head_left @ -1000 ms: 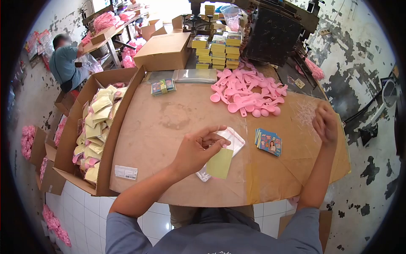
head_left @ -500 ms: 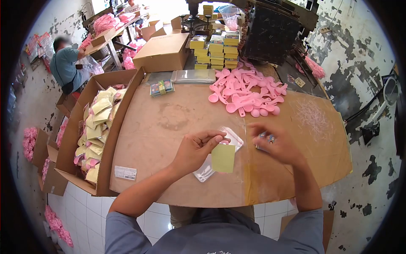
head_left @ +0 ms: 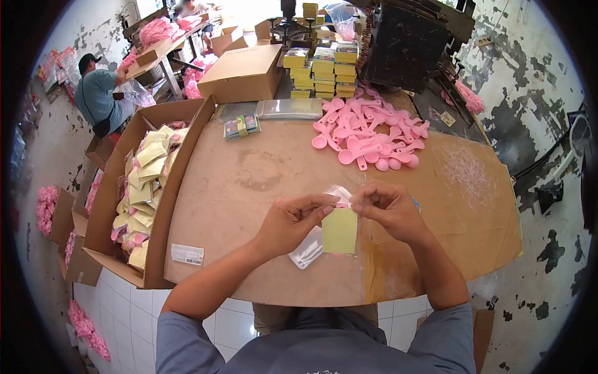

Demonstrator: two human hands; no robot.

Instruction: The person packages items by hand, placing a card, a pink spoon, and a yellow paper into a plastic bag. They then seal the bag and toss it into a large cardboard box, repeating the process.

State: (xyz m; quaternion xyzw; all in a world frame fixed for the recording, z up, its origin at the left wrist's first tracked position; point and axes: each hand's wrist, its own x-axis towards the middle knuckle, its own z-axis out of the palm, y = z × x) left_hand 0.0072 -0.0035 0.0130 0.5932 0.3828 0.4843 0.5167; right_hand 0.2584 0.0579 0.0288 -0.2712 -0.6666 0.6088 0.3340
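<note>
My left hand (head_left: 288, 223) pinches the upper left edge of a small clear plastic bag with a pale yellow card (head_left: 339, 230) in it. At the upper right edge, my right hand (head_left: 393, 213) has its fingertips pinched together on the same bag. A bit of pink shows above and below the card. Under the bag lie loose clear plastic bags (head_left: 306, 250) on the cardboard-covered table (head_left: 249, 187). Partly hidden behind my right hand is a small stack of printed cards (head_left: 416, 204).
A pile of pink measuring spoons (head_left: 374, 140) lies at the back. Left of it are a banded card stack (head_left: 242, 127) and clear bags (head_left: 289, 109). An open carton (head_left: 156, 249) of filled packets stands left. Card stacks (head_left: 324, 65) rise behind. A person (head_left: 98, 93) sits far left.
My right hand has come left to the top of the bag and now pinches its edge beside my left hand. The view has shifted slightly.
</note>
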